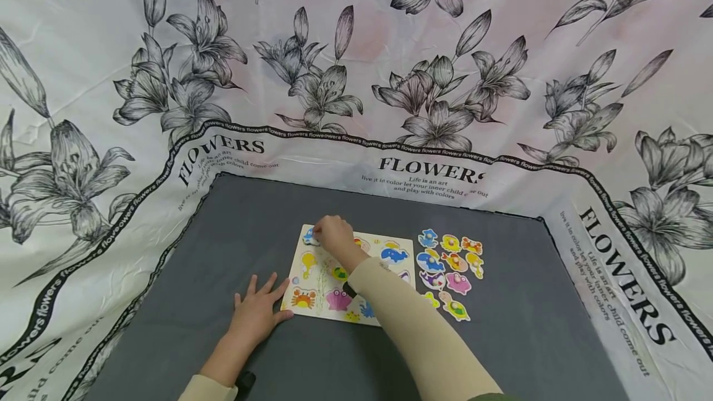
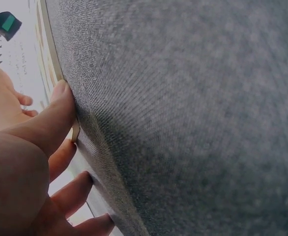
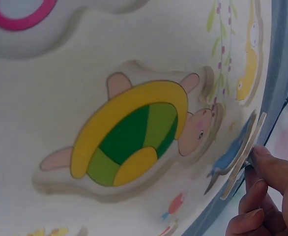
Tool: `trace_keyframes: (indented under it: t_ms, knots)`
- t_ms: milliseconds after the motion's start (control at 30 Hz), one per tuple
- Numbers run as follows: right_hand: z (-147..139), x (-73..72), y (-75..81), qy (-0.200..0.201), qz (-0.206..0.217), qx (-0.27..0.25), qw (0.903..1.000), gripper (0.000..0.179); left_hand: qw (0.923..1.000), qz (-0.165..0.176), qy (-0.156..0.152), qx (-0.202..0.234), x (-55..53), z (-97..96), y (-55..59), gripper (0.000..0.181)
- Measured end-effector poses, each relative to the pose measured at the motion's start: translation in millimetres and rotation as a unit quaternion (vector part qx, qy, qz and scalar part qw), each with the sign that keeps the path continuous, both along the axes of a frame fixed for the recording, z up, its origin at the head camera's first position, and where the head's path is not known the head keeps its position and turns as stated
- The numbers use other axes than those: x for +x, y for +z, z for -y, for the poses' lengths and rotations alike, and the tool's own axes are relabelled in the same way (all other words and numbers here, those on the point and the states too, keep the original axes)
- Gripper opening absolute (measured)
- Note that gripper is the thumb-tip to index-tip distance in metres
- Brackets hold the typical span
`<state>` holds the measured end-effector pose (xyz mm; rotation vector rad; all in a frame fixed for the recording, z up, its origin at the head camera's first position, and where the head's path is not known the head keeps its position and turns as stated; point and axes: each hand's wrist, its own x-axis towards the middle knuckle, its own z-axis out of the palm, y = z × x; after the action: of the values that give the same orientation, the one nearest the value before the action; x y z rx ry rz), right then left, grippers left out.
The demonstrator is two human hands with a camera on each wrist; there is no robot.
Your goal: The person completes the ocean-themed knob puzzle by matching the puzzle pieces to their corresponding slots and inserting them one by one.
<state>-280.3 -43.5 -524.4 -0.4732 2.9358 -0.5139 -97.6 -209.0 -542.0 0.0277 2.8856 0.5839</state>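
Note:
A pale puzzle board [image 1: 296, 266] with sea-animal recesses lies flat on the dark cloth. At its far left corner my right hand [image 1: 335, 235] pinches a thin puzzle piece [image 3: 243, 160] between thumb and fingers. In the right wrist view the piece stands nearly edge-on, tilted close over a blue recess [image 3: 232, 150]; its picture is mostly hidden. A green and yellow turtle recess [image 3: 139, 135] is nearer that camera. My left hand [image 1: 253, 311] lies spread at the board's near left, with thumb and fingertip touching the edge; in the left wrist view its thumb [image 2: 60, 108] presses the rim.
Several loose sea-animal pieces sit right of the board, among them a pink one [image 1: 458, 283], a blue whale [image 1: 430, 261] and a turtle [image 1: 456, 308]. Grey cloth [image 1: 518, 302] covers the table. A flower-printed curtain [image 1: 312, 153] borders its back and sides.

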Motion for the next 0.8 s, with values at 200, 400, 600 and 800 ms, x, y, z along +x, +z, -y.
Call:
trace_keyframes:
  t_ms: [200, 400, 600, 800]
  knots:
    - [2.0, 1.2, -4.9, -0.003, -0.005, 0.017, 0.9998, 0.020, 1.0000, -0.005, -0.001, -0.001, 0.8, 0.9, -0.9, 0.074]
    - [1.3, 0.2, -6.1, -0.003, -0.006, 0.015, 0.9999, 0.021, 0.9999, -0.013, 0.002, -0.004, 0.2, 0.6, -1.2, 0.074]
    - [-0.2, -1.9, -8.7, -0.006, -0.001, 0.011, 0.9999, 0.021, 0.9998, -0.017, -0.002, -0.005, -0.5, -1.6, -2.2, 0.074]
    - [2.2, -2.0, -9.8, 0.002, 0.024, 0.008, 0.9997, 0.020, 0.9999, -0.012, 0.000, -0.004, 0.7, 0.7, -2.5, 0.074]
